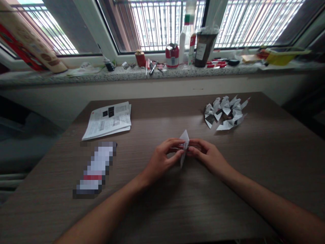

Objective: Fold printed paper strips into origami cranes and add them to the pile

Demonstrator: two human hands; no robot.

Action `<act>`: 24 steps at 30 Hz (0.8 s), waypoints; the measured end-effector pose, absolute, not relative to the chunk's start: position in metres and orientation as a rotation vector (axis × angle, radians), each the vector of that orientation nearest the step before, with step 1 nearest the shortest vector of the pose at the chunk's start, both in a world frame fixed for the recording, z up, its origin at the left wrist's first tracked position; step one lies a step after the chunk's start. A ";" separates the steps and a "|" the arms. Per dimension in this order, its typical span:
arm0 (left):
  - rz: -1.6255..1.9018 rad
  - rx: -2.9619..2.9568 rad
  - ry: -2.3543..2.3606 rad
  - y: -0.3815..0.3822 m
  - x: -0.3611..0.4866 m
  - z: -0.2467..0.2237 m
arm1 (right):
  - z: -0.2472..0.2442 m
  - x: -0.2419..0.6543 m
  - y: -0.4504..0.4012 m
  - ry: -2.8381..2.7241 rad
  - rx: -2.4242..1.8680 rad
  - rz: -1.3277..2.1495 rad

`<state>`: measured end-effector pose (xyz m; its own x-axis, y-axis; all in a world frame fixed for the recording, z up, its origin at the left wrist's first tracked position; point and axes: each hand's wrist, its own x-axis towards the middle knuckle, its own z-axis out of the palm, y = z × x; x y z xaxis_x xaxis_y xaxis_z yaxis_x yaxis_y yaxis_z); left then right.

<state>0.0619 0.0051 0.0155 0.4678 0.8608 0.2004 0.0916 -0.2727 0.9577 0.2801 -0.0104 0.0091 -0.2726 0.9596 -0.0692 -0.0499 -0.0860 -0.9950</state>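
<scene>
A small folded paper point(185, 145) stands on edge above the middle of the brown table, pinched between both hands. My left hand point(165, 154) grips it from the left, thumb in front and fingers behind. From the right, my right hand point(209, 156) holds the same paper between thumb and fingers. Part of the paper is covered by the fingertips. Behind and to the right, a ring of folded paper pieces point(237, 110) rests on the table.
A stack of printed sheets point(109, 120) lies at the table's back left, with a pixelated flat object point(96, 167) nearer me. The stone windowsill point(88, 78) holds a red can point(172, 56), a bottle point(182, 42), a dark cup point(204, 47) and a yellow container point(280, 57).
</scene>
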 end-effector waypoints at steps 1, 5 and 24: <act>0.933 1.693 0.821 0.005 0.063 0.016 | 0.007 0.280 -0.009 -1.286 -1.081 1.506; 0.936 1.688 0.914 0.004 0.064 0.015 | 0.003 0.281 -0.007 -1.229 -1.180 1.482; 0.796 1.571 0.979 0.007 0.063 0.011 | 0.011 0.278 -0.013 -1.311 -1.247 1.396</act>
<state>0.0628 0.0073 0.0113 0.4397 0.8981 0.0016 0.1851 -0.0924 0.9784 0.2779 -0.0130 0.0113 -0.1626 0.9796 -0.1181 0.0564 -0.1103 -0.9923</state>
